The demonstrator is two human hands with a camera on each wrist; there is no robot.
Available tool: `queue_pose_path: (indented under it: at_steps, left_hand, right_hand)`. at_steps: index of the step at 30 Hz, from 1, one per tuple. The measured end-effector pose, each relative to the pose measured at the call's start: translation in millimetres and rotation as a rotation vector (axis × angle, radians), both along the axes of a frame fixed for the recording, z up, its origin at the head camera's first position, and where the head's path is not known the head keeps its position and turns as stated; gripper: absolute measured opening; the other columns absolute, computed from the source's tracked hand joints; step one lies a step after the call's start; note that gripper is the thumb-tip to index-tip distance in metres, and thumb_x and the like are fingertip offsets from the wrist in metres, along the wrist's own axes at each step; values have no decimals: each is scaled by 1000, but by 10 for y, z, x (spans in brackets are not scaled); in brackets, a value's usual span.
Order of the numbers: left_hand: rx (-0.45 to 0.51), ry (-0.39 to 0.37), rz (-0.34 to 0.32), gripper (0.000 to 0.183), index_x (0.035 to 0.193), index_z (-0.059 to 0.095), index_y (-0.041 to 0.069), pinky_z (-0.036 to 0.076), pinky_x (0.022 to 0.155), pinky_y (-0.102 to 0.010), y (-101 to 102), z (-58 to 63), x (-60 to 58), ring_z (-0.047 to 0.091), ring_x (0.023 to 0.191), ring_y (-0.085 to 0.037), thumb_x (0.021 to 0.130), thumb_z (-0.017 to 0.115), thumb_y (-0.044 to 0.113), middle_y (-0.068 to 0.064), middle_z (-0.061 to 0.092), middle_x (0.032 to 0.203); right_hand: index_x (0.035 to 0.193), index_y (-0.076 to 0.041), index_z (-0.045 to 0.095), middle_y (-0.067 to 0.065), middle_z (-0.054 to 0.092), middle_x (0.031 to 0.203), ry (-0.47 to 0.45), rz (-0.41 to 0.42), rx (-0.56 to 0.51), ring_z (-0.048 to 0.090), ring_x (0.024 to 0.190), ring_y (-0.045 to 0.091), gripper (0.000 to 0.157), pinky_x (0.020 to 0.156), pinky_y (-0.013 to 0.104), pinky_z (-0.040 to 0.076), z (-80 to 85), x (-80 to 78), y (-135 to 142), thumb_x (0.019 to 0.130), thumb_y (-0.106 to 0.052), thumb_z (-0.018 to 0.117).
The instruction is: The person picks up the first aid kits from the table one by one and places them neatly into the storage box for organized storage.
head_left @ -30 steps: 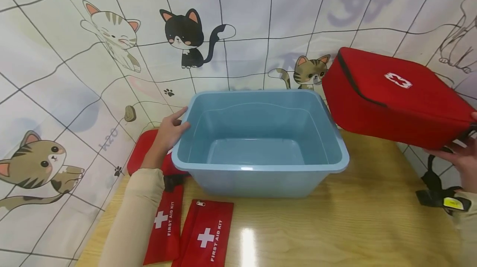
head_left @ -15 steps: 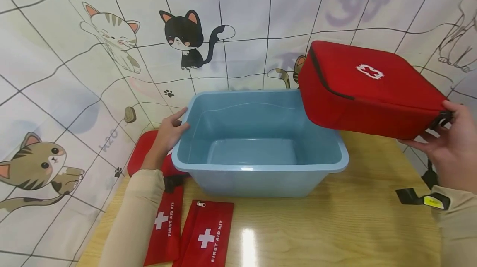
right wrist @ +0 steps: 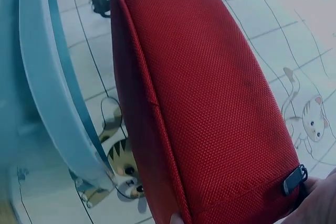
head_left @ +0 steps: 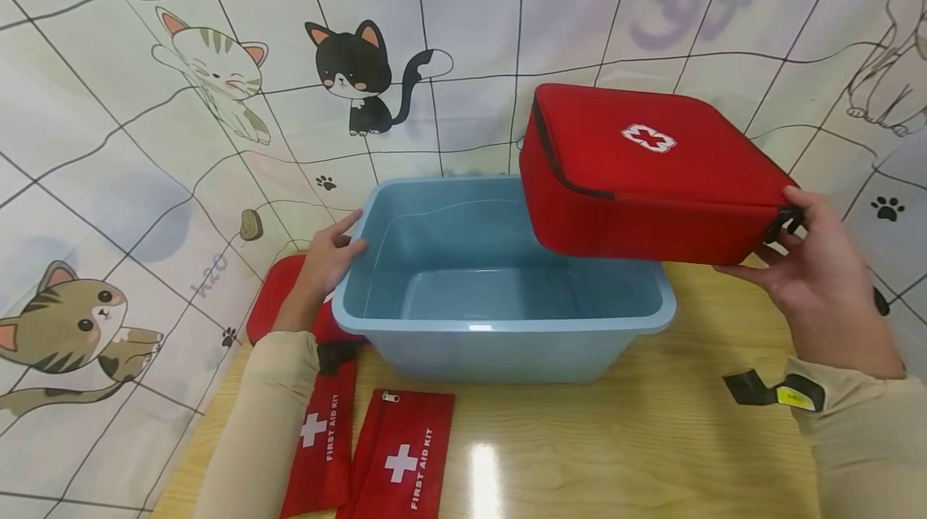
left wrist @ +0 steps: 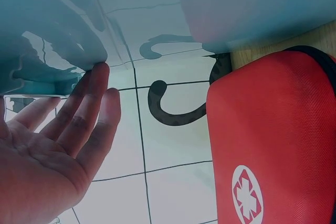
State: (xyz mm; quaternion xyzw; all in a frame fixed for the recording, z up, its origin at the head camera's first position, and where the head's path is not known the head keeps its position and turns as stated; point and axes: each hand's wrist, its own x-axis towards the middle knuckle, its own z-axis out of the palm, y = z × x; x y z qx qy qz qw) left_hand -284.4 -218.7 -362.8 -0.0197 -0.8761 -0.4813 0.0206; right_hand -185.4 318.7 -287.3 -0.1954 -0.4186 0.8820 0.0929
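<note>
My right hand [head_left: 826, 286] grips a red first aid bag [head_left: 652, 181] by its right end, close to the black zipper pull [right wrist: 294, 181]. The bag, marked with a white emblem, is tilted above the right part of a light blue plastic basin [head_left: 492, 354]. In the right wrist view its textured side fills the middle, beside the basin's rim [right wrist: 47, 77]. At the basin's left rim rests my left hand [head_left: 326, 265]. In the left wrist view, that hand's fingers [left wrist: 97, 90] reach fairly straight to the basin's outer wall.
A second red first aid case [left wrist: 262, 129] lies left of the basin, partly hidden by the left arm in the head view. Two flat red pouches [head_left: 405, 455] [head_left: 319, 446] lie on the wooden table [head_left: 579, 455] in front. A cat-patterned wall covering [head_left: 471, 60] stands close behind.
My right hand has carried the red first aid bag leftward, from beside the basin to over its right part. The left hand and the basin have stayed in place.
</note>
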Motion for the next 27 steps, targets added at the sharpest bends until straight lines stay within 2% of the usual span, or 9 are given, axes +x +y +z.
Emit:
queue_pose_path:
  at_steps: [9, 18, 27]
  left_hand:
    - [1, 4, 1, 68, 157, 31, 26, 52, 92, -55, -12, -7, 9, 58, 120, -46, 97, 63, 26, -23, 51, 143]
    - [-3, 1, 3, 67, 157, 31, 26, 52, 92, -56, 3, 14, 11, 58, 120, -46, 97, 62, 26, -24, 51, 143]
    - [2, 0, 8, 66, 157, 31, 24, 51, 93, -55, 13, 14, 19, 56, 122, -46, 98, 61, 25, -23, 50, 145]
  right_hand:
    - [132, -38, 44, -9, 35, 135, 11, 144, 17, 30, 131, 20, 44, 68, 61, 57, 71, 16, -265, 96, -29, 67]
    - [134, -36, 45, -5, 36, 135, 47, 211, 60, 31, 130, 22, 45, 71, 58, 58, 116, 52, -551, 95, -31, 67]
    - [139, -35, 38, -5, 36, 135, 25, 319, 26, 32, 128, 21, 49, 76, 60, 56, 89, 82, -765, 97, -30, 64]
